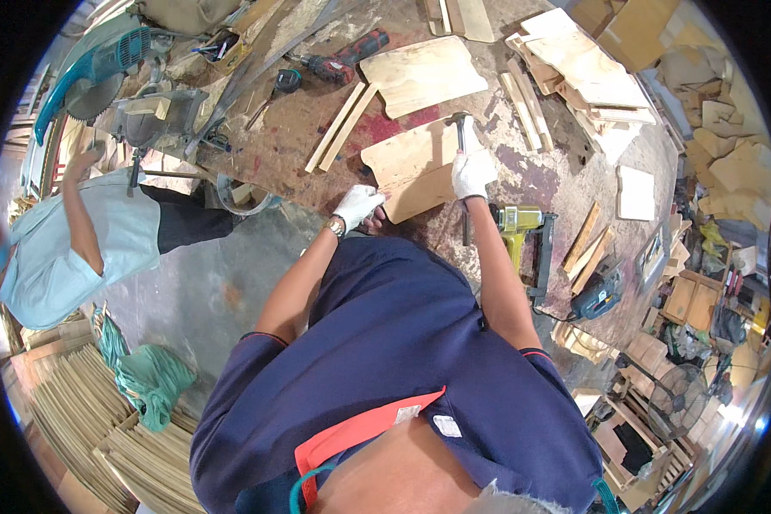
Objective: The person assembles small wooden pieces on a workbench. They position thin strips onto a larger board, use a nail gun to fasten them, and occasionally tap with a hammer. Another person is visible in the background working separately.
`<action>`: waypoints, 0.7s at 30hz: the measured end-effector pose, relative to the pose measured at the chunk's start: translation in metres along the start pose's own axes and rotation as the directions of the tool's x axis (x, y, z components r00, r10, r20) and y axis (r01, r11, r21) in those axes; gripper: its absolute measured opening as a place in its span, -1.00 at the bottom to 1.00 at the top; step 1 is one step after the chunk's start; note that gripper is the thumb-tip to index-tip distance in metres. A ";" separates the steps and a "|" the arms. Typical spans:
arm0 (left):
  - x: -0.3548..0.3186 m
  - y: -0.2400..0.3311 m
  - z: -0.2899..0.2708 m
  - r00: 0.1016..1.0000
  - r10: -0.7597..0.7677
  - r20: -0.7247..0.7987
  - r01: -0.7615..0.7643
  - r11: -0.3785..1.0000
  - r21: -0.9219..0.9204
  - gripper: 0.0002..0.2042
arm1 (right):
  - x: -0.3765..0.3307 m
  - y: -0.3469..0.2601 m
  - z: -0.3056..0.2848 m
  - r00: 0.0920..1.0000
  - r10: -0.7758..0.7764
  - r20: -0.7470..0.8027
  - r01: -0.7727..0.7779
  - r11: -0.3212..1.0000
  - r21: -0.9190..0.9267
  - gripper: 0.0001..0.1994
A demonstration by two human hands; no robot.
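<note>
Near the front edge of a worn, paint-stained brown workbench (531,190), a person in a navy shirt with a coral trim strip leans over a pale wooden panel with curved edges (413,163), which lies flat right in front of them. The right hand (474,174), in a white glove, is clenched around a hammer with a grey metal head (459,118); the head sits above the panel's far right part. The left hand (359,206), gloved in white too, with a metal-banded watch (337,226) at the wrist, is at the panel's near left corner. From here I cannot tell whether its fingers grasp the wood or only rest against it.

Beyond the panel lie a second pale shaped wooden panel (424,75), a pair of narrow light wood strips (349,128) and a red-and-black cordless drill (330,68). Just to the right of the right forearm is a yellow-green and black nail gun (514,223), with a blue-and-black power tool (598,295) farther along. Over on the left, a co-worker in a pale blue shirt (94,231) is beside a teal circular saw (103,67).
</note>
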State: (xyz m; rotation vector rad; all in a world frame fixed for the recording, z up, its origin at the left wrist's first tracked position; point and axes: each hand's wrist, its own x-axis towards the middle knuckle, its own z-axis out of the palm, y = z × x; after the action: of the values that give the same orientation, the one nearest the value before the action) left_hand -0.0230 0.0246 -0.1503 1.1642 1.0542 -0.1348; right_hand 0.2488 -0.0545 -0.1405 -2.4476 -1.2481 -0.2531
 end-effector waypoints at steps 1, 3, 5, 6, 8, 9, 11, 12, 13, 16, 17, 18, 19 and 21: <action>0.001 0.000 -0.001 1.000 -0.026 0.015 0.026 1.000 0.001 -0.71 | 0.002 0.001 -0.003 1.000 0.023 0.018 -0.025 0.993 0.118 -0.58; 0.001 -0.001 -0.002 1.000 0.014 0.005 -0.014 1.000 0.000 -0.69 | 0.006 0.003 -0.008 0.991 0.094 0.094 -0.120 0.934 0.335 -0.59; 0.000 -0.003 -0.001 1.000 0.013 0.008 -0.013 1.000 -0.005 -0.70 | 0.007 0.001 -0.010 0.979 0.198 0.045 -0.201 0.910 0.364 -0.63; 0.000 -0.003 -0.001 1.000 0.007 0.009 -0.007 1.000 -0.019 -0.69 | 0.007 -0.002 -0.011 0.966 0.259 -0.011 -0.231 0.880 0.415 -0.64; -0.001 -0.004 0.000 1.000 -0.021 0.023 0.022 0.999 -0.031 -0.67 | 0.004 -0.008 -0.012 0.989 0.150 -0.001 -0.148 0.975 0.163 -0.60; 0.000 -0.003 -0.001 1.000 -0.010 0.017 0.011 0.999 -0.036 -0.66 | 0.004 -0.009 -0.013 0.999 0.025 -0.025 -0.022 0.993 0.119 -0.61; 0.000 -0.004 -0.001 0.999 -0.025 0.030 0.026 0.999 -0.026 -0.62 | -0.001 -0.009 -0.014 0.978 -0.102 0.182 0.105 0.994 -0.008 -0.63; 0.002 -0.003 -0.002 1.000 -0.019 0.020 0.019 1.000 -0.011 -0.61 | -0.001 -0.009 -0.013 0.989 -0.148 0.027 0.147 0.989 0.034 -0.68; 0.002 -0.004 -0.002 1.000 -0.009 0.013 0.009 1.000 0.000 -0.61 | -0.004 -0.008 -0.012 0.996 -0.089 -0.006 0.089 0.993 0.081 -0.71; 0.001 -0.005 -0.002 1.000 0.011 0.026 -0.009 0.999 -0.046 -0.62 | -0.008 -0.005 -0.005 0.997 0.069 0.039 -0.074 0.989 0.128 -0.71; 0.000 -0.005 -0.002 0.999 0.005 0.033 -0.004 0.999 -0.054 -0.62 | -0.008 -0.003 -0.004 0.999 0.012 0.045 -0.016 0.996 0.093 -0.70; 0.000 -0.004 -0.003 0.999 -0.007 0.042 0.010 0.996 -0.084 -0.63 | -0.007 -0.002 -0.003 0.996 -0.060 0.063 0.056 0.996 0.068 -0.70; -0.002 -0.005 -0.002 0.999 -0.005 0.047 0.008 0.997 -0.080 -0.64 | -0.004 -0.001 -0.003 0.991 -0.052 0.125 0.048 0.998 0.036 -0.67; -0.003 -0.004 -0.002 1.000 0.015 0.022 -0.014 0.997 -0.072 -0.66 | 0.003 0.000 -0.005 0.994 -0.076 0.072 0.072 0.996 0.058 -0.63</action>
State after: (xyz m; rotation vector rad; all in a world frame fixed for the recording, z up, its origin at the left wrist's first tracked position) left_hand -0.0281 0.0231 -0.1510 1.1028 1.0227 -0.0973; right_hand 0.2508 -0.0547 -0.1353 -2.3868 -1.3605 -0.1463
